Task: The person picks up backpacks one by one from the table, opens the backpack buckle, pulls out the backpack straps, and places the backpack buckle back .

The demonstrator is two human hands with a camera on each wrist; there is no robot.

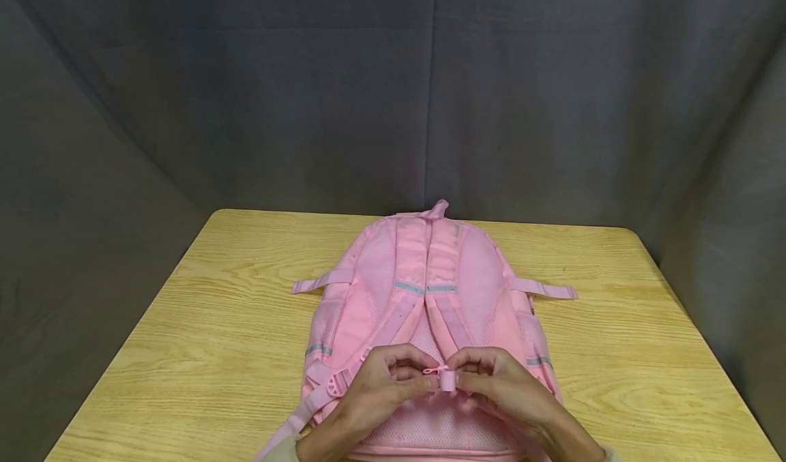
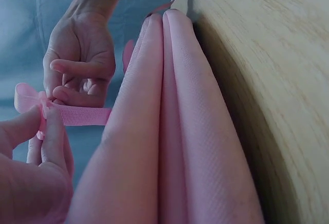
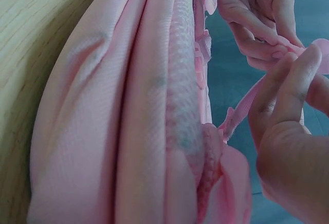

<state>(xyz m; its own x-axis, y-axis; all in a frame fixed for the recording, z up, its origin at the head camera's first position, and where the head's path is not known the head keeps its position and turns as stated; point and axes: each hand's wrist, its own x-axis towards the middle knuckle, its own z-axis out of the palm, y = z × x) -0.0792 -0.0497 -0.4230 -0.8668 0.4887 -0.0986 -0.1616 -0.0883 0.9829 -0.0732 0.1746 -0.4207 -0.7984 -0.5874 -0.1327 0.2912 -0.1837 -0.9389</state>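
Observation:
A pink backpack (image 1: 491, 271) lies on the table with its shoulder straps (image 1: 411, 250) facing up. Above its lower half, both hands meet at a small pink plastic buckle (image 1: 432, 370) with pink webbing (image 1: 449, 381) at it. My left hand (image 1: 387, 383) pinches the buckle side between thumb and fingers. From the other side, my right hand (image 1: 500, 383) pinches the webbing by the buckle. In the left wrist view, a ribbed pink strap (image 2: 85, 115) runs from the fingertips to the bag. How the webbing passes through the buckle is partly hidden by fingers.
The wooden table (image 1: 202, 353) extends on both sides of the bag. Short side straps (image 1: 543, 288) stick out left and right. A strap adjuster (image 1: 339, 383) sits beside the left forearm. Dark cloth (image 1: 307, 107) hangs behind the table and at its sides.

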